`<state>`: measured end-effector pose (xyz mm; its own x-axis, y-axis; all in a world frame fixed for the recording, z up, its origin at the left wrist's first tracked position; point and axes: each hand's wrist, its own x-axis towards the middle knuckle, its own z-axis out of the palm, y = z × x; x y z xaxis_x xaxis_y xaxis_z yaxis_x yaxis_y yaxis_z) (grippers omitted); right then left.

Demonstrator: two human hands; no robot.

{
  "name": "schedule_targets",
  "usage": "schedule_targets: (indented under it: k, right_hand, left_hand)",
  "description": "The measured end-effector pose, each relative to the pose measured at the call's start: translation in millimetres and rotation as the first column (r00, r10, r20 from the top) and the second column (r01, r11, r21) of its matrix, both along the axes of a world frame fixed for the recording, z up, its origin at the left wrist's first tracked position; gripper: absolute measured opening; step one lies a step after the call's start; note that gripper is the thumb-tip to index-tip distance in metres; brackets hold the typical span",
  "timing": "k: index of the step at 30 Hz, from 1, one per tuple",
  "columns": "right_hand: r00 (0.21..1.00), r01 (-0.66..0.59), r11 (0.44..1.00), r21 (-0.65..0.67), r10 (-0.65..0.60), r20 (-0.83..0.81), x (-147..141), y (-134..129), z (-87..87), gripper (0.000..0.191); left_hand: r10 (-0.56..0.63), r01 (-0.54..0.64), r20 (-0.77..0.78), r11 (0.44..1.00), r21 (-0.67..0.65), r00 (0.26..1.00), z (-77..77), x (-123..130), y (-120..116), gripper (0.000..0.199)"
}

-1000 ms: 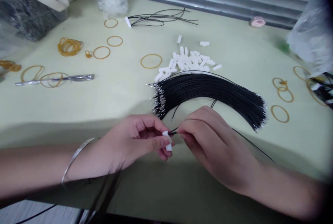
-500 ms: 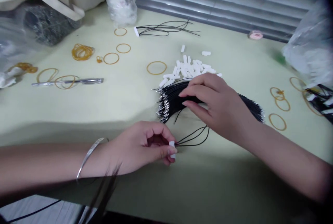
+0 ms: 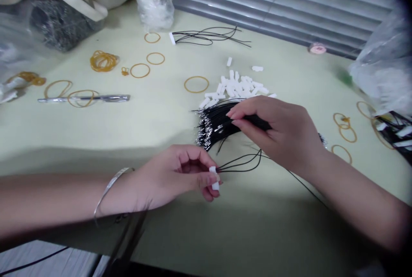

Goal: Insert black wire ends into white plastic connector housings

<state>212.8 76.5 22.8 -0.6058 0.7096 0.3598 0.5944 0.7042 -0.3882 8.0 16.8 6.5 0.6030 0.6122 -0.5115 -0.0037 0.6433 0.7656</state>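
Note:
Between its thumb and fingers, my left hand [image 3: 189, 176] pinches a small white connector [image 3: 214, 178]. Black wires [image 3: 241, 165] run from that connector to the right, under my right forearm. My right hand [image 3: 277, 129] is over the bundle of black wires [image 3: 222, 116], its thumb and index finger closed around a thin wire with a shiny tip near the fingertips. The bundle's silver ends show at its left. Behind the bundle lies a pile of white connectors [image 3: 238, 85].
A finished-looking connector with black wires [image 3: 209, 36] lies at the back. Rubber bands [image 3: 196, 84] and a pen [image 3: 112, 98] are on the table [image 3: 154, 127]. A wrapped cup [image 3: 154, 0] stands behind; plastic bags [image 3: 383, 67] sit at the sides.
My right hand has closed its fingers on a wire and moved slightly right. A long wire now shows below my right forearm. My left hand still pinches the connector, slightly higher in view.

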Motion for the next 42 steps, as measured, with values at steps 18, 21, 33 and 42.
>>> schedule_targets:
  k: [18,21,33,42]
  right_hand:
    - [1.0,0.019,0.982,-0.187,-0.022,-0.011,0,-8,9.4,0.005]
    - [0.999,-0.046,0.972,-0.232,0.051,0.015,0,-12,9.9,0.011]
    - [0.997,-0.071,0.848,-0.525,0.06,-0.038,8,-59,22.5,0.013]
    - [0.995,0.078,0.798,-0.597,-0.095,0.003,4,-58,6.3,0.015]
  left_hand:
    - [0.041,-0.04,0.015,0.998,-0.04,0.999,0.9,0,2,0.01]
    - [0.071,-0.07,0.036,0.997,-0.04,0.997,0.1,1,3,0.01]
    - [0.156,-0.148,0.106,0.985,-0.084,0.982,-6.8,-1,3,0.009]
    - [0.157,-0.153,0.111,0.987,-0.044,0.981,-8.7,-2,1,0.006]
